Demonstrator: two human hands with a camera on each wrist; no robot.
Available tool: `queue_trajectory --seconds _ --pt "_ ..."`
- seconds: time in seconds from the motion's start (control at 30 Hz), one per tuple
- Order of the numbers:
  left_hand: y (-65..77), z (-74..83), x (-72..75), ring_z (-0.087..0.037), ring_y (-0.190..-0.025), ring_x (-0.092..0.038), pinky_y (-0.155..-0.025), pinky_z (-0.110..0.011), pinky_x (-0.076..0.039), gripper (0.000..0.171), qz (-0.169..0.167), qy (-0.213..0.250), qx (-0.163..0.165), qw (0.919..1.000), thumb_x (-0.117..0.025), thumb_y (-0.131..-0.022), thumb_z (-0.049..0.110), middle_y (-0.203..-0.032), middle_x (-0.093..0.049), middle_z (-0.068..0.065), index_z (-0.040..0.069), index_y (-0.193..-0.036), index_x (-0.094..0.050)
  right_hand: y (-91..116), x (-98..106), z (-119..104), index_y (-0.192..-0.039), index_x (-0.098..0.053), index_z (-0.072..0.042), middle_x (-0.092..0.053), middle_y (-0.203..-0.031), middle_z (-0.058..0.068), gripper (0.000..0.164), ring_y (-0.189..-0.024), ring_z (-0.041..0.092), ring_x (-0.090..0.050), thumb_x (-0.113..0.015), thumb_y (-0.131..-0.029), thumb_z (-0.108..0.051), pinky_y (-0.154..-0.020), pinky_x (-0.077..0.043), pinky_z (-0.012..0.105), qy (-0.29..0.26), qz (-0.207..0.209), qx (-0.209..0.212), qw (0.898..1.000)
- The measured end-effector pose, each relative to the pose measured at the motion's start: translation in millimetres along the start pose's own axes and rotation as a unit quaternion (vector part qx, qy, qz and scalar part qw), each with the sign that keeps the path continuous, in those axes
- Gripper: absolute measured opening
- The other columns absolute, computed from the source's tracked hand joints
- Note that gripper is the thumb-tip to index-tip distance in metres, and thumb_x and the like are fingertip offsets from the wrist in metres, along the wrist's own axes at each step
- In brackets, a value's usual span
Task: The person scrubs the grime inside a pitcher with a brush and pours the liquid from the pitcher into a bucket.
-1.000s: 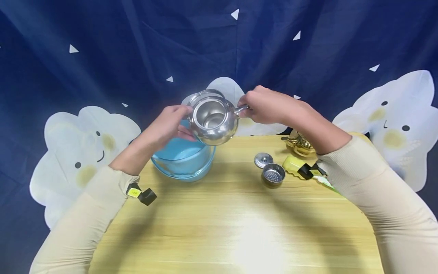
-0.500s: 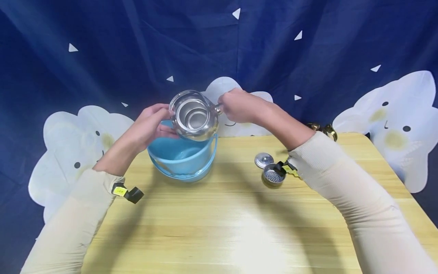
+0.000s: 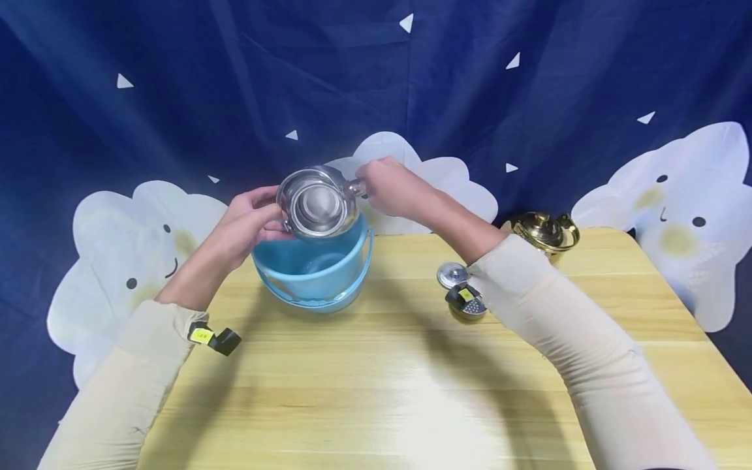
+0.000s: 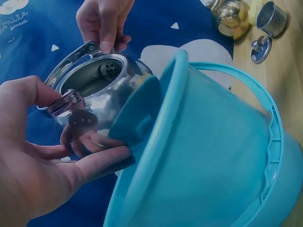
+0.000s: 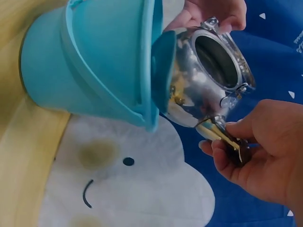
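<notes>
A shiny silver teapot [image 3: 350, 210] without its lid is held over the mouth of a light blue bucket [image 3: 311, 285], its round opening facing the head camera. My left hand [image 3: 249, 219] grips the side opposite the spout; in the left wrist view the thumb presses at the handle's hinge [image 4: 71, 99] and the fingers reach under the body. My right hand [image 3: 399, 189] pinches the spout [image 5: 220, 132] between thumb and fingers. The hooped handle lies folded down beside the opening. Strainer holes [image 4: 110, 70] show on the inner wall.
On the wooden table [image 3: 352, 391], a small silver lid [image 3: 450, 273] lies by a perforated strainer basket [image 3: 473, 309], partly covered by the right wrist's camera. A gold teapot [image 3: 540, 230] stands at the back right. A dark blue curtain [image 3: 329, 78] hangs behind.
Both hands have carried the silver teapot left and slightly down over the bucket. My right forearm has swung left, uncovering the gold teapot and hiding the yellow object.
</notes>
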State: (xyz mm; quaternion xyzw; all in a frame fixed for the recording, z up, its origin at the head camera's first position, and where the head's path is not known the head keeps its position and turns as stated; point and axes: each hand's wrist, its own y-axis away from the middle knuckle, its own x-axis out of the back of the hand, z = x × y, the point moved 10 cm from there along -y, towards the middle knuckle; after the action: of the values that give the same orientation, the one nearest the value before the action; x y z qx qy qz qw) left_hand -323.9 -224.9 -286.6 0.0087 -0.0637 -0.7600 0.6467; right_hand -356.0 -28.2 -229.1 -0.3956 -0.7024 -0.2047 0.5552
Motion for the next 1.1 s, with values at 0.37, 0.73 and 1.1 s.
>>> queue_trajectory --seconds 0.37,0.73,1.1 --pt "-0.5 -13.9 11.0 -0.011 -0.097 -0.069 -0.080 -0.024 -0.063 0.079 0.012 -0.028 -0.019 0.9994 -0.058 -0.089 -0.010 -0.147 -0.044 -0.017 0.002 -0.161 -0.027 -3 -11 9 -0.086 -0.073 -0.009 -0.062 -0.078 0.003 0.024 -0.074 0.019 -0.050 -0.052 -0.095 0.000 -0.066 -0.037 0.027 -0.073 0.036 -0.015 0.997" --pt "6.1 -18.1 14.5 -0.006 -0.100 -0.070 -0.086 -0.015 -0.057 0.091 0.025 -0.140 -0.046 0.9887 -0.069 -0.084 -0.007 -0.151 -0.041 -0.009 0.010 -0.164 -0.028 -4 -18 13 -0.095 -0.076 -0.007 -0.070 -0.082 0.005 0.017 -0.080 0.020 -0.056 -0.059 -0.098 -0.005 -0.074 -0.044 0.029 -0.099 0.052 -0.011 0.994" --pt "18.5 -15.4 19.3 -0.030 -0.122 -0.061 -0.090 -0.014 -0.056 0.096 0.070 -0.237 -0.101 0.9637 -0.082 -0.081 0.003 -0.152 -0.041 -0.008 0.020 -0.162 -0.034 0 -26 12 -0.089 -0.070 -0.009 -0.069 -0.082 0.006 0.014 -0.081 0.022 -0.057 -0.062 -0.100 -0.009 -0.078 -0.049 0.032 -0.090 0.072 0.017 0.993"
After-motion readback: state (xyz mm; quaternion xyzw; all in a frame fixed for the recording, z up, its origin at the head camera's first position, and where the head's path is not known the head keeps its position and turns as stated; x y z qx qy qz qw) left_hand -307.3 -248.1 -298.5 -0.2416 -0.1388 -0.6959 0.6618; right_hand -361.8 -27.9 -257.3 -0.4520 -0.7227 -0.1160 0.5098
